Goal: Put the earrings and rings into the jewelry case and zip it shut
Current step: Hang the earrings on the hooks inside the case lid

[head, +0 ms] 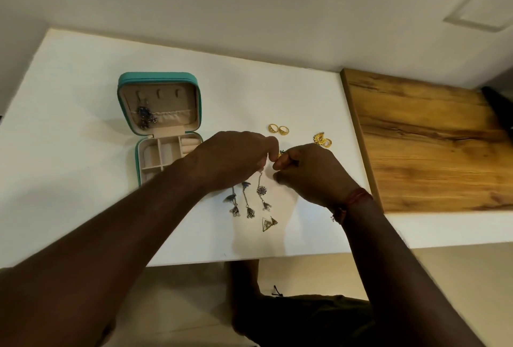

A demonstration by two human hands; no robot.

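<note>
A teal jewelry case (158, 79) lies open on the white table, lid up, with dark earrings (145, 116) hanging inside the lid. My left hand (236, 156) and my right hand (308, 171) meet just right of the case and both pinch a small gold earring (279, 154) between their fingertips. A long silver dangle earring (262, 191) hangs below my left fingers. Two more silver dangles (241, 202) and a gold triangle earring (268, 223) lie below the hands. Two gold rings (278, 129) and gold earrings (322, 139) lie beyond the hands.
The white table (83, 96) ends at a near edge just below the jewelry. A wooden board (430, 138) covers its right part. A wall runs behind. My knees show under the table edge.
</note>
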